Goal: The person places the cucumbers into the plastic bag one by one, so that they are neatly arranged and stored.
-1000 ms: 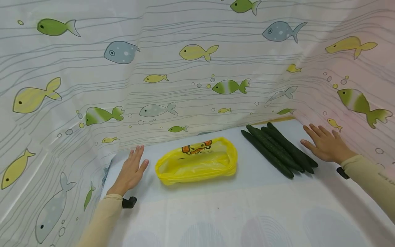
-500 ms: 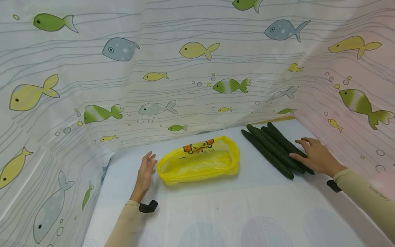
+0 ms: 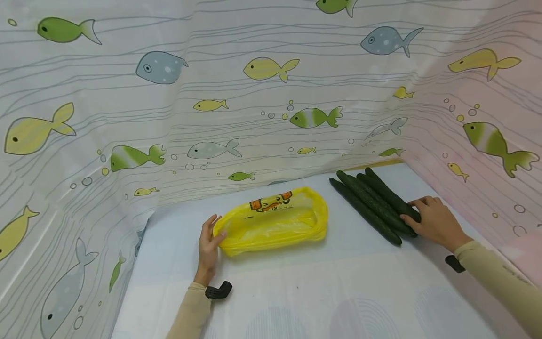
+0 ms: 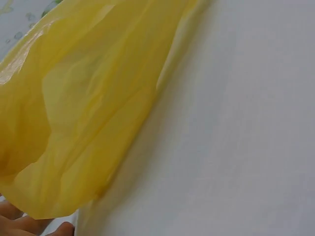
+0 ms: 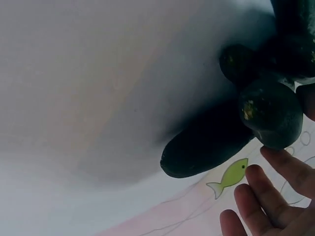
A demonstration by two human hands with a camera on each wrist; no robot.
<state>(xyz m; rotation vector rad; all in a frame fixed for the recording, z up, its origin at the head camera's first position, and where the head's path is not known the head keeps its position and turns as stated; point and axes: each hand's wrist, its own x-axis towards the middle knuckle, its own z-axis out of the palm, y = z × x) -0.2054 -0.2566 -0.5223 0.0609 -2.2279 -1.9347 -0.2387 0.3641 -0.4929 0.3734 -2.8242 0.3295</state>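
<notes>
A yellow plastic bag (image 3: 271, 235) lies on the table with its rolled rim spread wide and a printed cartoon on its back wall. My left hand (image 3: 208, 249) holds its left end, the thumb over the rim and the fingers on the outer side. In the left wrist view, the bag (image 4: 98, 113) fills the upper left, with fingers (image 4: 29, 226) low at its edge. Several dark green cucumbers (image 3: 367, 207) lie side by side to the right. My right hand (image 3: 438, 223) pinches the near end of the rightmost cucumber (image 5: 270, 115) between thumb and fingers.
A pale cloth (image 3: 305, 292) with faint round patterns covers the table. Fish-printed sheeting (image 3: 262, 127) rises behind it and on both sides. A black wrist camera (image 3: 219, 290) sits on the left wrist and another black wrist camera (image 3: 455, 263) on the right.
My left hand has moved right from beside the bag and taken hold of its left rim. My right hand has come left and down onto the rightmost cucumber, gripping its near end.
</notes>
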